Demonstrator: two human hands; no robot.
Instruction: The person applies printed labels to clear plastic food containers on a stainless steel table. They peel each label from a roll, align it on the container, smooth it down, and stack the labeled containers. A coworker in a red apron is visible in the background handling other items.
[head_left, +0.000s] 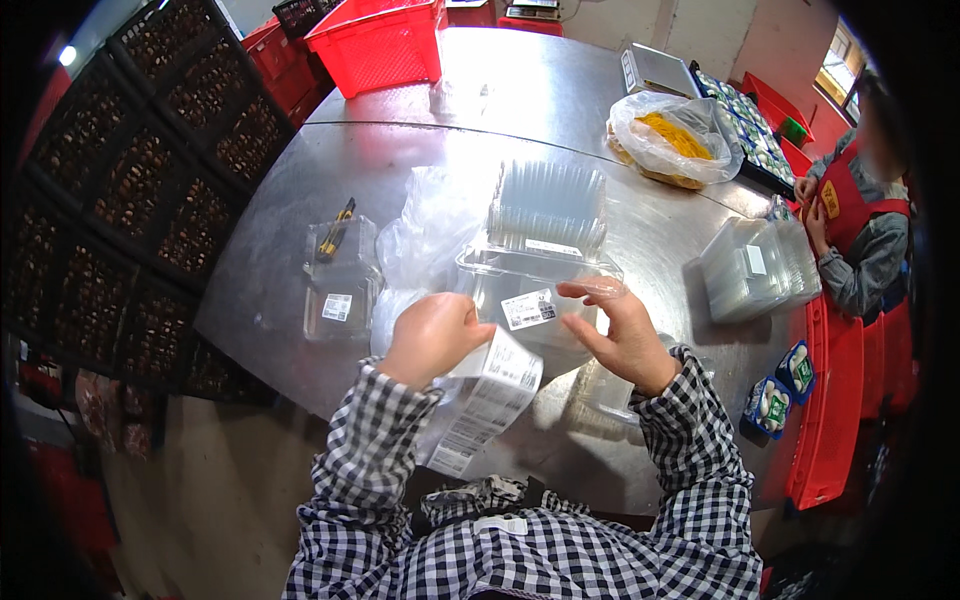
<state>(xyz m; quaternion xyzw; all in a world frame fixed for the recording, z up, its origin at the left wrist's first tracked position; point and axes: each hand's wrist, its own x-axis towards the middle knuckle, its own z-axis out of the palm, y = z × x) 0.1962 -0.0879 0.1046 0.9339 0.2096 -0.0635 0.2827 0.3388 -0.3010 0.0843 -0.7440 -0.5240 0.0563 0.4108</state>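
Note:
My left hand (431, 337) pinches a long strip of printed labels (480, 405), which hangs down over the table's near edge. Just ahead lies a clear plastic clamshell box (487, 289) with a white printed label (529, 309) on it. My right hand (626, 337) is at the box's right side, thumb and forefinger apart, its fingertips by the clear rim; whether they touch it is hard to tell. Behind that box, a nested stack of clear clamshell boxes (547, 202) lies on its side. Another labelled clamshell (341, 292) sits to the left with a yellow-and-black utility knife (337, 229) on it.
A crumpled clear plastic bag (427, 225) lies between the boxes on the steel table (262, 225). To the right are more stacked clamshells (750, 270), mushroom packs (769, 405) and a bag of yellow strands (671, 139). A person in a red apron (844, 187) stands there. Dark crates (135, 172) rise left.

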